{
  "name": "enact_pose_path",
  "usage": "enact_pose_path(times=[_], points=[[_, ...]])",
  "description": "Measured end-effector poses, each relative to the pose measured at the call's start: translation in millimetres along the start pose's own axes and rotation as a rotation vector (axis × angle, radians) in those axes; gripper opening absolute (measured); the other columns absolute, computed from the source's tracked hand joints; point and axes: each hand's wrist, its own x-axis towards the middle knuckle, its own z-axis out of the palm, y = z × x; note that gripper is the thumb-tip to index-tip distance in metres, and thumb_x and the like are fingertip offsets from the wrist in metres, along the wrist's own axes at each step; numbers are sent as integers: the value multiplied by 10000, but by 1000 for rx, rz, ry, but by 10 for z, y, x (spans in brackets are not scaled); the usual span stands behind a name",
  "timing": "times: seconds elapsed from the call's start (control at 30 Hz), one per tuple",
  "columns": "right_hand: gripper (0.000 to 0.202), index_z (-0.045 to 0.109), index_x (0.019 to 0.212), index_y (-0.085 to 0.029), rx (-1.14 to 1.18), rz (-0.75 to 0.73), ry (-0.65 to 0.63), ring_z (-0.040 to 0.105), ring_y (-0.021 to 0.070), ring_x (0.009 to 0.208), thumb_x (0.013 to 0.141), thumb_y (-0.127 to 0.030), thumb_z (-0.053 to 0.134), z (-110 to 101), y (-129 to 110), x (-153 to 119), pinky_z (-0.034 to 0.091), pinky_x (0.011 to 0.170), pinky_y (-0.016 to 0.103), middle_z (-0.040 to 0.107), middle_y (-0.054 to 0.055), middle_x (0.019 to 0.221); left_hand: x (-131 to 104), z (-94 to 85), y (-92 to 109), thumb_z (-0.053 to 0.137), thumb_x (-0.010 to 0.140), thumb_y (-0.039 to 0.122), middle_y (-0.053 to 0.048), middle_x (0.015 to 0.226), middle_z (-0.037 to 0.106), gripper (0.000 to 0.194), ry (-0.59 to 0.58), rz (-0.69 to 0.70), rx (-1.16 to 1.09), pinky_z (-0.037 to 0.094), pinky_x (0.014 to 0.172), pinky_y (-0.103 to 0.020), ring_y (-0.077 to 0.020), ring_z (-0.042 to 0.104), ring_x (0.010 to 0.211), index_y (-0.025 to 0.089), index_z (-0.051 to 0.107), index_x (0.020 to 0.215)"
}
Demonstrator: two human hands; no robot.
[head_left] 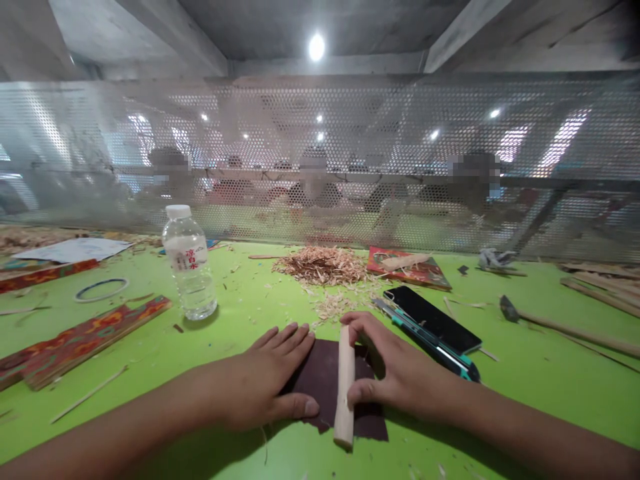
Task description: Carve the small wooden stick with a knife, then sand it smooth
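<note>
A dark brown sheet with torn edges, which looks like sandpaper [320, 373], lies on the green table. My left hand [273, 377] presses flat on its left side, fingers stretched out and thumb on its lower left part. My right hand [395, 370] grips a pale wooden stick [345, 393] from the right, with the thumb near its middle and the fingers round its far end. The stick rests lengthwise on the brown sheet, its near end reaching past the sheet's torn lower edge.
Behind my hands is a heap of wood shavings [325, 265]. A water bottle [190, 267] stands at left, near patterned boards [95, 340] and a tape ring [101, 289]. At right lie a utility knife [425, 337], a phone [435, 319] and a hammer-like tool [550, 323]. A perforated screen [260, 220] borders the table.
</note>
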Motion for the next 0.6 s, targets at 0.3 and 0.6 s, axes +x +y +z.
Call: enact_pose_path(times=[0.3,0.6], points=[[616,501,1241,-224,-61,-94,26,545,331,1273,845,-640,722,0,42,-2,438,1088,474,525,149,1412,-10,-17,24,354,1010,751,-140,1682,-20,959,-21,-10,16,128,1265,-503,-327,-15,1563,108,63,1660],[655,614,1261,-190,-234,-89,67,498,364,1350,866,-713,641,-71,127,59,397,1147,524,548,174,1440,-3,37,-9,366,1010,746,-147,1682,22,934,35,17,-22,148,1261,-525,-356,10,1555,141,94,1667]])
